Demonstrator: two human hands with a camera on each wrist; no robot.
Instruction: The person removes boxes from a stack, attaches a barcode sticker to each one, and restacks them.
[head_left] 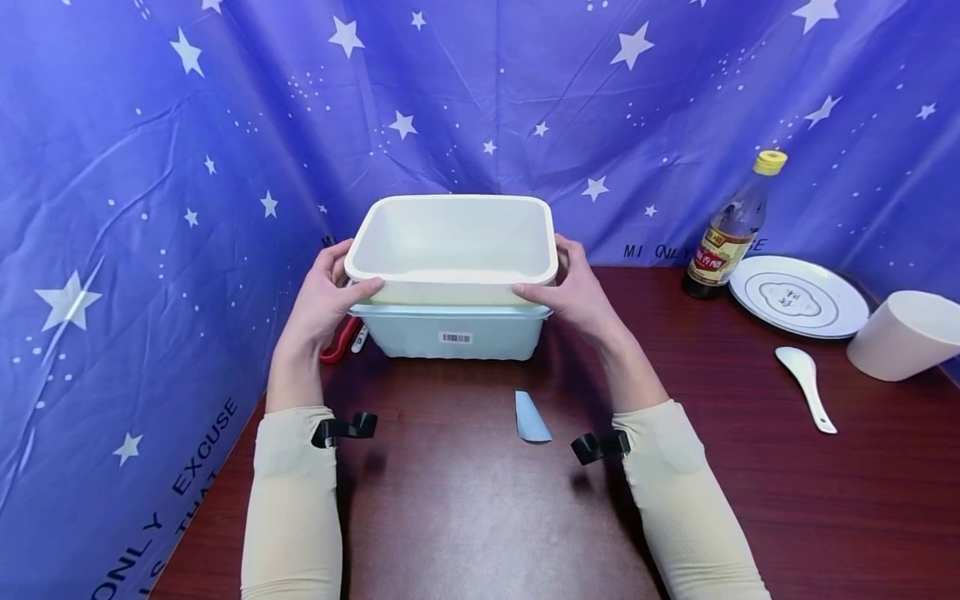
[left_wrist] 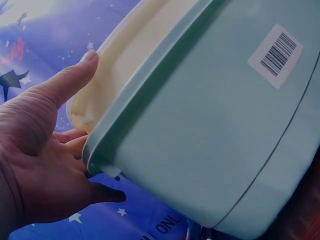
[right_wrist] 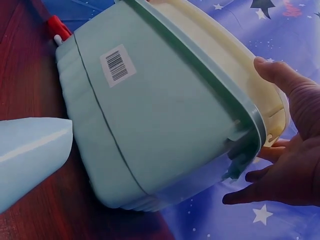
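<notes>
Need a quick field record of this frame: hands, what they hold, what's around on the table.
left hand: grips the left end of the cream tub, thumb on its rim
right hand: grips the tub's right end, thumb on the rim
cream tub: sits nested in the pale blue tub
pale blue tub: on the table, barcode sticker facing the person
near front: pale blue shard lying on the table
behind left: red-handled item, mostly hidden
right side: bottle, plate, white spoon, cup on its side
</notes>
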